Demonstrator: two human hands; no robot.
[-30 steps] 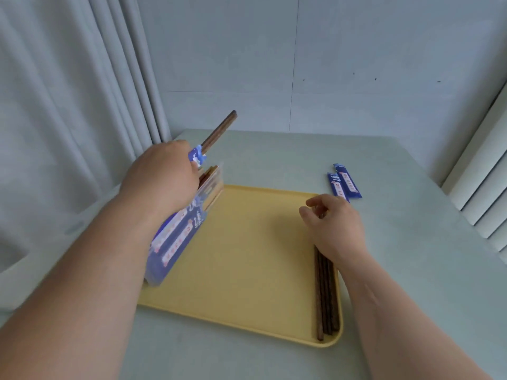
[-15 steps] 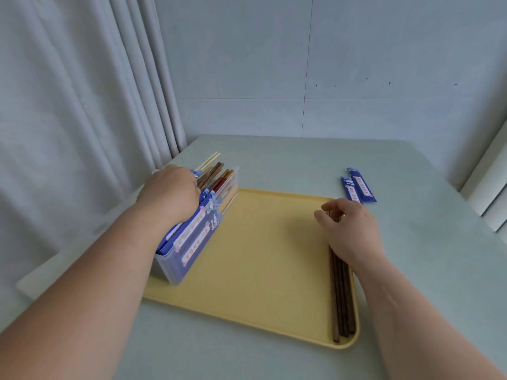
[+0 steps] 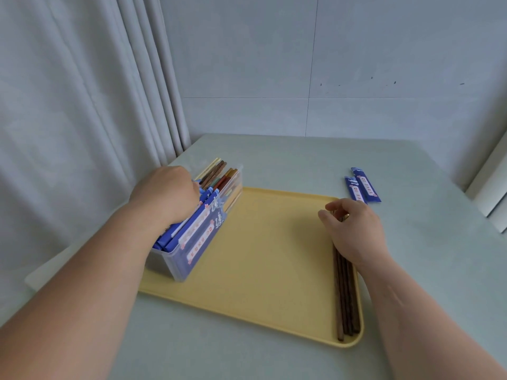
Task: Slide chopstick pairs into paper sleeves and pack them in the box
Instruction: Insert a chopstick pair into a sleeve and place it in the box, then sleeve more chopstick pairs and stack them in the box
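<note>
“Yellow tray (image 3: 274,242), right edge: bare chopsticks (image 3: 346,297), long axis along that edge, near corner to far. Your right hand (image 3: 354,231)?”

“Curled over their far ends, thumb and fingers pinching. Likely so a pair lifts level toward the empty sleeves (image 3: 362,187), on the table (image 3: 301,160) past the far right corner.”

“Left edge?”

“Clear box (image 3: 189,267), lengthways along it. Sleeved pairs (image 3: 197,229) inside, wooden ends pointing away from you. Your left hand (image 3: 167,196) reaches in from above, probably seating one. Fingers hidden, grip unknown.”

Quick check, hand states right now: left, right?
Left hand: fingers hidden inside the box, cannot tell.
Right hand: fingers curled on the loose chopsticks.
</note>
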